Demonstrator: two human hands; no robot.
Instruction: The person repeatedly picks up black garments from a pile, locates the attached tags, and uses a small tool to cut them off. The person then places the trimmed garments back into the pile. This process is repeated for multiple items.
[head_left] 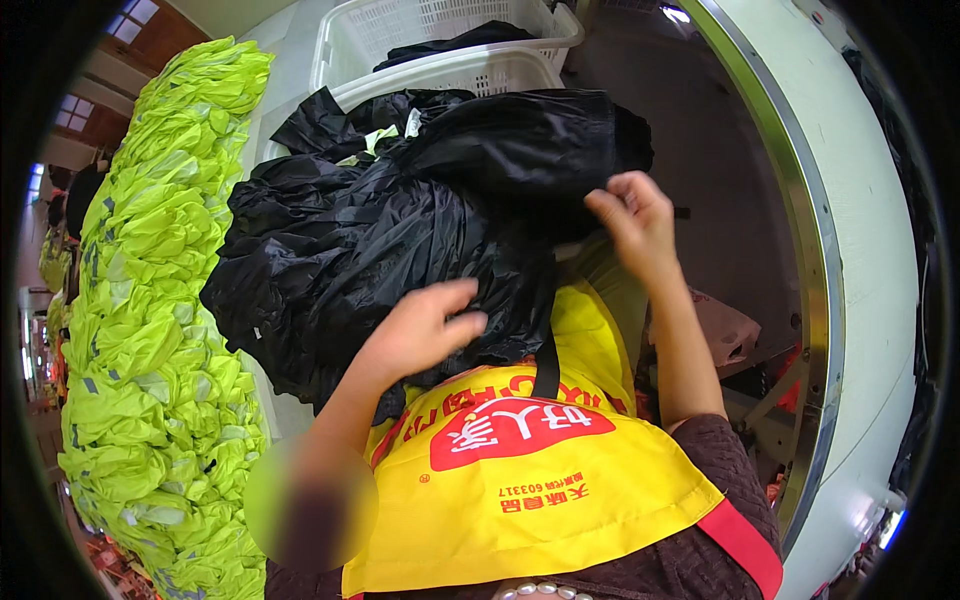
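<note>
A big heap of black garments (330,230), thin and creased, lies in front of me against my yellow apron (520,500). Over its near side hovers my left hand (425,325), thumb and fingers apart, with nothing in them. At the heap's right edge is my right hand (640,220), its fingers loosely curled and its thumb standing off from them; no cloth shows between them. A smoother black piece (530,140) lies across the top of the heap, its right end just beyond the right hand. A small white tag (413,123) shows among the folds.
A long pile of neon yellow garments (160,330) runs along the left. Behind the heap stand white plastic baskets (345,45), with black cloth (460,42) in the far one. A pale curved table with a metal edge (825,250) rises on the right. A pinkish bag (725,330) sits below it.
</note>
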